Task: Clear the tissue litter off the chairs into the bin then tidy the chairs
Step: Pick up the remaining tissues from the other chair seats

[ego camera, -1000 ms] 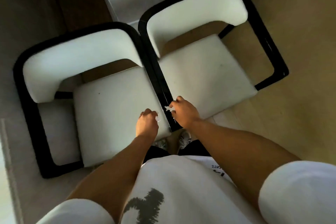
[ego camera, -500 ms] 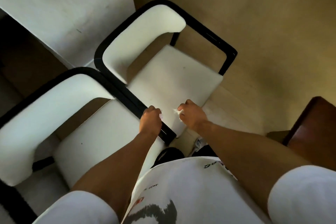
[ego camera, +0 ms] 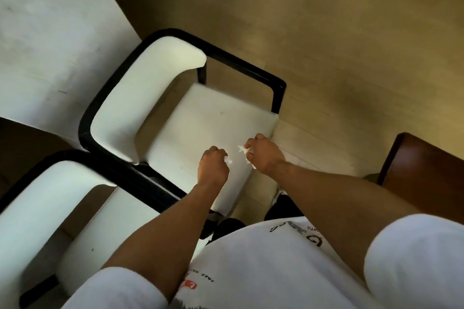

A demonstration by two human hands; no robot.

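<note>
While both fists hang over the near edge of a white seat, each grip is clenched on a scrap of white tissue: the right hand (ego camera: pixel 266 154) pinches a crumpled tissue piece (ego camera: pixel 244 150) that pokes out to the left of its curled fingers, and another bit of white shows under the heel of that hand, though whether it is the same piece cannot be told. The left hand (ego camera: pixel 213 167) curls round a smaller tissue scrap (ego camera: pixel 228 160), of which only a little white shows at the knuckles. The two hands sit near each other but apart, above the front of the right chair (ego camera: pixel 200 123), whose white cushion and curved white backrest are framed by a black armrest loop. Just beside it on the left stands the left chair (ego camera: pixel 32 208), the same make, its black frame touching or almost touching that of the first; its seat lies partly under the left forearm. Beyond the chairs on the far left rises a white wall panel (ego camera: pixel 45 32). The tan floor (ego camera: pixel 326 45) spreads to the far right, and at the right edge stands a dark reddish-brown wooden piece (ego camera: pixel 424 173). Nearest the camera are the white shirt (ego camera: pixel 276 266) with black print and its short sleeves.
</note>
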